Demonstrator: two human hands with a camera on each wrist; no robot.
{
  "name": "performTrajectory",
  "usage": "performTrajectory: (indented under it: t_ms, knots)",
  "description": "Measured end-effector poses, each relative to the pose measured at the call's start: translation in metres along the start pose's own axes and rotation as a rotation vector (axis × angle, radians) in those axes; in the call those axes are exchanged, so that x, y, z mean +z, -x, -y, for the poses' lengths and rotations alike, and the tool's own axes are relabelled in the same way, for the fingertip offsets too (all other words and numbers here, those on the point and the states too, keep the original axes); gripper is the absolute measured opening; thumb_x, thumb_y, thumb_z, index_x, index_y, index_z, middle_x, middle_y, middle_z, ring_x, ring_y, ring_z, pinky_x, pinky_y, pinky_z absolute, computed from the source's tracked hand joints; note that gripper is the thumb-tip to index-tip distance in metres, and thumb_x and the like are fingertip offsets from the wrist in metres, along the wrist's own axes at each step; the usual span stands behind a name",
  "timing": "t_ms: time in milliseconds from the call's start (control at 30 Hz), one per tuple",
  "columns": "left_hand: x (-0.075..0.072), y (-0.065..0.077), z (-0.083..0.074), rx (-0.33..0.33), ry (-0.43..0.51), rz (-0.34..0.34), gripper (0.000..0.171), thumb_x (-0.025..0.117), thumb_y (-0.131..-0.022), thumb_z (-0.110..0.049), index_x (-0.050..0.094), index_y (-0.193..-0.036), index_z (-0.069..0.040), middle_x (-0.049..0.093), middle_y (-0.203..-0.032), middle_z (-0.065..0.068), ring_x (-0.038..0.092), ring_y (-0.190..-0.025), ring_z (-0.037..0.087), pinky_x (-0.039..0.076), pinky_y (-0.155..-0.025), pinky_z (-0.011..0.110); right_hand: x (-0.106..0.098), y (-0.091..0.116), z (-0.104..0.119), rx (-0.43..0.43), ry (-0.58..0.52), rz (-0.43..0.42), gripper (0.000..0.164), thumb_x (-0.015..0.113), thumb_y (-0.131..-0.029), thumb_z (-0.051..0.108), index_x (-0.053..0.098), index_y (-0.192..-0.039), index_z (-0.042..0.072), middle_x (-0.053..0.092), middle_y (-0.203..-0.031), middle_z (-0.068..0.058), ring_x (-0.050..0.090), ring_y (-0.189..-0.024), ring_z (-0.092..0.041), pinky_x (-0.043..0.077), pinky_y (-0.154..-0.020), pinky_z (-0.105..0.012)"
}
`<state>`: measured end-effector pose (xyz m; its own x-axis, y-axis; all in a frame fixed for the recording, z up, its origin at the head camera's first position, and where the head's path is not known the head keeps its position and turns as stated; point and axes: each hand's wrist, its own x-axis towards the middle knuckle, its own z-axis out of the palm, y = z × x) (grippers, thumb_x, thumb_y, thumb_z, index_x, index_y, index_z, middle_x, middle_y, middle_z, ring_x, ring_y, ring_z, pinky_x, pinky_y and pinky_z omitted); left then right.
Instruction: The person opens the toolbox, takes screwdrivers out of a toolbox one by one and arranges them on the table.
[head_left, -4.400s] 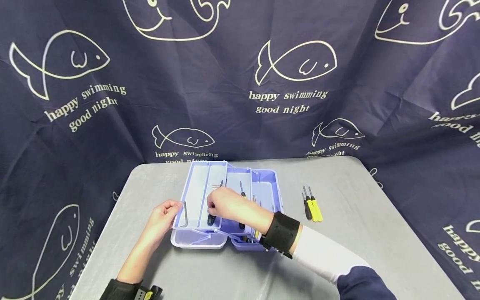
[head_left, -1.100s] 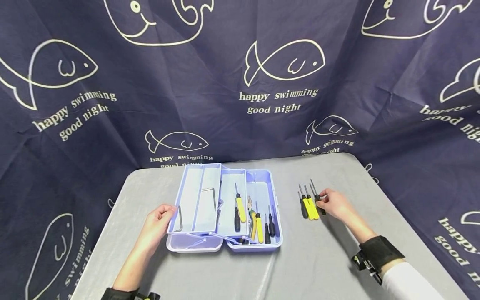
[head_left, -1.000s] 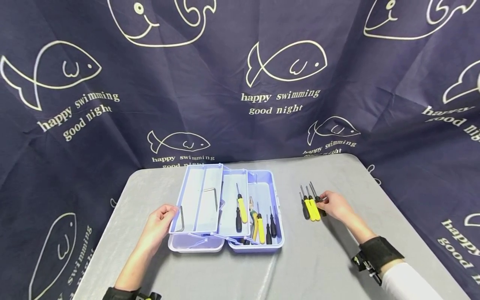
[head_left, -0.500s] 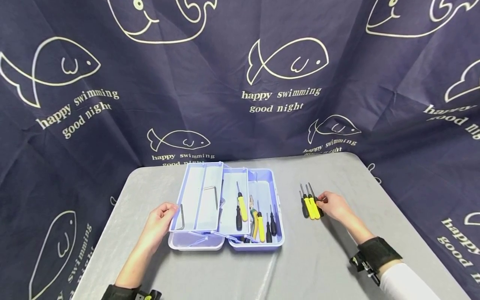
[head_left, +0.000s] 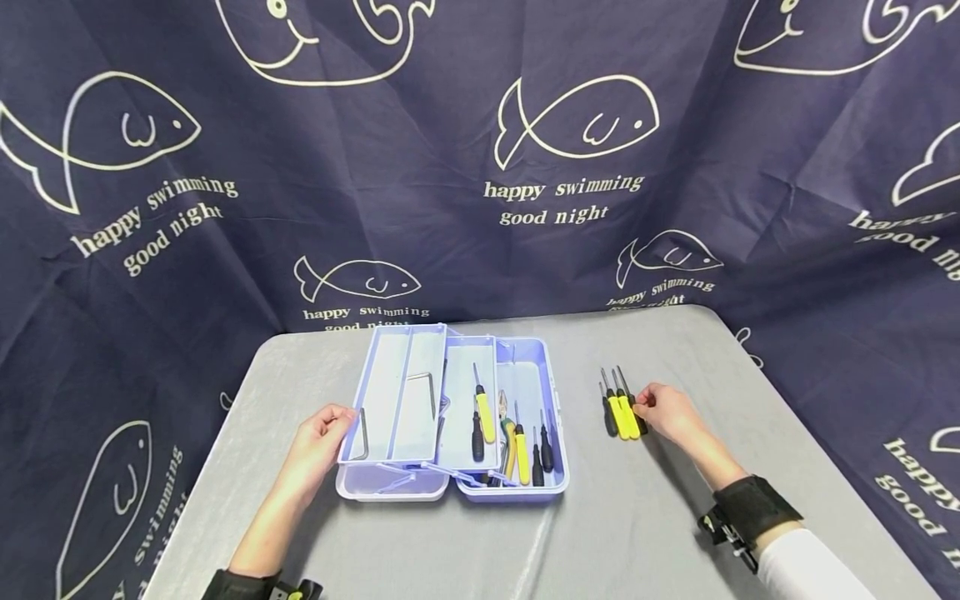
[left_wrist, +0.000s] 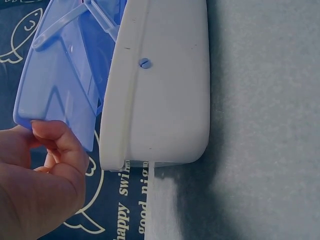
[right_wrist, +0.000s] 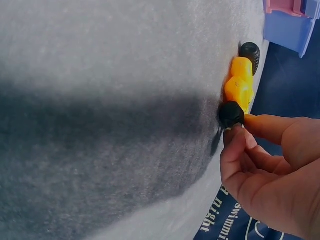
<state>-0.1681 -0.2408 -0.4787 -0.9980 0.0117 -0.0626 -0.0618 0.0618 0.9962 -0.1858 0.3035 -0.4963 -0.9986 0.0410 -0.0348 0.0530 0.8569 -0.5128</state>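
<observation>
My left hand (head_left: 321, 442) pinches the left rim of the top tray (head_left: 385, 392) of a lilac toolbox (head_left: 513, 493); the left wrist view shows thumb and finger on its corner. On the table right of the box, my right hand (head_left: 670, 410) pinches the handle of a black screwdriver (right_wrist: 231, 114). This screwdriver lies against two yellow-handled screwdrivers (head_left: 622, 417), with another black-handled screwdriver (head_left: 609, 419) at the row's left end. My fingers partly cover the held handle in the head view.
Hex keys (head_left: 364, 435) lie in the top tray. The middle tray (head_left: 462, 360) holds a yellow screwdriver (head_left: 485, 417) and a black screwdriver (head_left: 477, 438). Pliers (head_left: 507, 429) and several screwdrivers lie in the box's lower part. A dark printed curtain (head_left: 465, 167) hangs behind the grey table (head_left: 600, 533).
My right hand has left the top tray and brought the black screwdriver to the table's right side. Over the last second it slid leftward against the row. My left hand stays on the tray.
</observation>
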Motion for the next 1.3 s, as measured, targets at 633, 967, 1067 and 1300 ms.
performTrajectory:
  t_ms: [633,967,1067,1300]
  knots:
    - [-0.001,0.0,0.001,-0.019,0.003,0.01,0.02,0.053,-0.109,-0.013,0.059,-0.098,0.003,0.063,-0.07,-0.003,0.061,-0.062,0.009,0.053,-0.058,0.024,0.001,0.003,0.004,-0.013,0.005,-0.018,0.012,0.07,-0.092,0.009,0.062,-0.091,0.0,0.065,-0.081,-0.009,0.058,-0.074,-0.023,0.047,-0.067,-0.036]
    - [-0.003,-0.001,0.0,-0.021,-0.009,0.004,0.021,0.053,-0.109,-0.014,0.06,-0.1,0.003,0.063,-0.07,-0.003,0.061,-0.062,0.009,0.053,-0.057,0.024,-0.003,0.0,0.03,-0.136,0.023,-0.142,0.005,0.066,-0.093,0.009,0.066,-0.092,0.004,0.066,-0.08,-0.005,0.057,-0.071,-0.019,0.048,-0.068,-0.039]
    - [-0.003,-0.001,0.0,-0.023,-0.008,0.008,0.021,0.053,-0.109,-0.014,0.06,-0.101,0.003,0.063,-0.071,-0.003,0.061,-0.062,0.009,0.053,-0.058,0.025,-0.003,-0.003,0.05,-0.166,0.023,-0.14,0.005,0.066,-0.094,0.01,0.066,-0.092,0.006,0.067,-0.08,-0.004,0.058,-0.071,-0.018,0.048,-0.069,-0.039]
    - [-0.001,0.0,-0.002,-0.027,0.003,0.007,0.02,0.053,-0.109,-0.014,0.06,-0.101,0.003,0.065,-0.073,-0.003,0.062,-0.064,0.009,0.053,-0.059,0.025,-0.004,-0.008,0.107,-0.276,-0.063,-0.125,0.003,0.066,-0.092,0.007,0.066,-0.092,0.004,0.069,-0.081,-0.006,0.063,-0.074,-0.02,0.052,-0.072,-0.038]
